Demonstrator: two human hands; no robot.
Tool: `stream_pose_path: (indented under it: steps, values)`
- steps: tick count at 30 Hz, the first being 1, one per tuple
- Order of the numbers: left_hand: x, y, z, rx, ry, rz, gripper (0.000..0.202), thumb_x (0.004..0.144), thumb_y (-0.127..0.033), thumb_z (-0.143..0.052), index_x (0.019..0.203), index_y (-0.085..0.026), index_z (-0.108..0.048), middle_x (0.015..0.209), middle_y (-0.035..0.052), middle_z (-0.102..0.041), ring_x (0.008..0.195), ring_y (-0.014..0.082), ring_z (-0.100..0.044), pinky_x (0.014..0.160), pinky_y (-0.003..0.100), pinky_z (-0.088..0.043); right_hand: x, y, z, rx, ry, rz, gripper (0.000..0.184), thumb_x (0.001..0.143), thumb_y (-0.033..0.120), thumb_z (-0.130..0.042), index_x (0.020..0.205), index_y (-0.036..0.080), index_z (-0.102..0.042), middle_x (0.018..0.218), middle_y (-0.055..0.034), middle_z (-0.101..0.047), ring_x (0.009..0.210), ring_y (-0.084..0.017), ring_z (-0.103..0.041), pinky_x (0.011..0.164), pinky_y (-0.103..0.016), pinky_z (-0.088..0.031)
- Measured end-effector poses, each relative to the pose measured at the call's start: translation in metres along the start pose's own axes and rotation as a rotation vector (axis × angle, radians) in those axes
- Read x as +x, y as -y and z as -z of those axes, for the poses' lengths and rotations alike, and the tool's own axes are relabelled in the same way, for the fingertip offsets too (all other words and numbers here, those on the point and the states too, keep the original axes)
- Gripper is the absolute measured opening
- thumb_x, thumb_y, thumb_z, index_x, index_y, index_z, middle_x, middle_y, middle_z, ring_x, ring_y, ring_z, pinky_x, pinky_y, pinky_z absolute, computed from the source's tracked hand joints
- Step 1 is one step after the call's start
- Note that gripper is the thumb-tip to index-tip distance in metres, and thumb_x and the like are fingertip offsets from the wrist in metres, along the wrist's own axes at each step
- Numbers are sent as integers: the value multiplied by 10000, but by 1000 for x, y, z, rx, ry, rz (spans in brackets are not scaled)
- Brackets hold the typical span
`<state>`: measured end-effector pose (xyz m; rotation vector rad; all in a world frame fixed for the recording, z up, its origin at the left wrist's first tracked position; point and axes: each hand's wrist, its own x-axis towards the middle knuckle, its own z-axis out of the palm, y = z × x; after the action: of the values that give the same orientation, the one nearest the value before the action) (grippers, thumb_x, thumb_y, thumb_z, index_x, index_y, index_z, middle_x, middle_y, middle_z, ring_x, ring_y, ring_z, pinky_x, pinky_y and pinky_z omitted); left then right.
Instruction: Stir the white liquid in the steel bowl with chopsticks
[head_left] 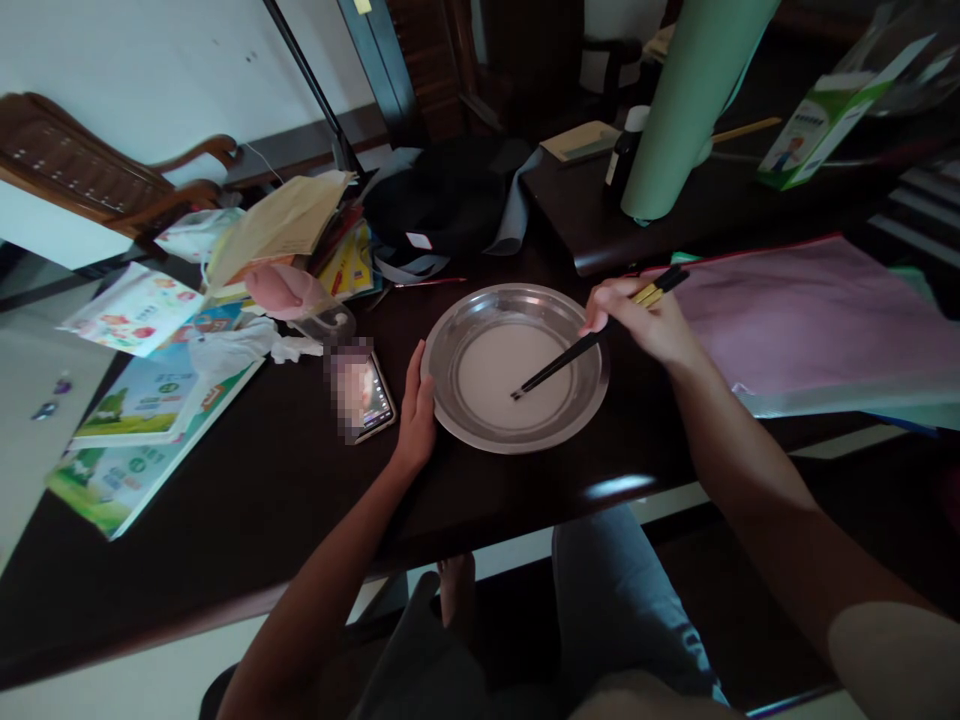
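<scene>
A round, shallow metal dish rests on the dark table and holds a whitish, milky liquid. My left hand is at the dish's left side, its fingers and thumb against the rim. Above the right rim, my right hand is closed around a pair of black chopsticks with gold bands near the top. The chopsticks slant down to the left, their tips at the liquid near the middle of the dish.
A phone with its screen lit lies left of the dish. Booklets, papers and a pink item are farther left. A black bag sits behind. Pinkish folders lie right; a green roll stands behind them.
</scene>
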<state>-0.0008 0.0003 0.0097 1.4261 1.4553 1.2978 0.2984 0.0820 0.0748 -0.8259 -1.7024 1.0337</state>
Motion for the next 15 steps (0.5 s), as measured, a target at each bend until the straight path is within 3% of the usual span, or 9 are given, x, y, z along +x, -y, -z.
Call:
stream_pose_path:
  steps: [2,4,8,10,15]
  values:
    - [0,1,0,-6,1,0,608,945,-528,-436,1486,-259,-370,1603,56,-326,1486,226,-283,1233,393,-189,0,1,-3,-32,99,-3,346,888,465,-599,670,213,-691,712,-20,-712,710,-159,-681,692,-298,-492]
    - [0,2,0,-20,5,2,607,949,-526,-430,1491,-263,-360,1604,55,-322,1485,222,-285,1233,400,-189,0,2,-4,-78,106,5,309,875,466,-617,713,217,-702,768,-25,-731,763,-167,-686,716,-301,-496]
    - [0,2,0,-29,7,11,598,950,-524,-428,1490,-278,-359,1607,49,-315,1487,219,-281,1233,401,-182,2,-1,3,-71,-116,8,385,875,511,-594,618,231,-659,664,-15,-701,681,-165,-666,696,-317,-500]
    - [-1,1,0,-23,6,12,595,949,-526,-430,1486,-280,-366,1604,48,-323,1485,222,-285,1232,400,-186,2,-1,4,-40,-142,-8,433,868,537,-587,563,233,-632,597,-13,-669,619,-164,-649,666,-324,-502]
    - [-1,2,0,-31,9,19,589,951,-523,-427,1489,-296,-358,1606,34,-320,1485,226,-284,1231,399,-193,0,3,-3,-74,117,-17,345,857,519,-615,690,228,-696,750,-23,-736,740,-170,-687,703,-308,-512]
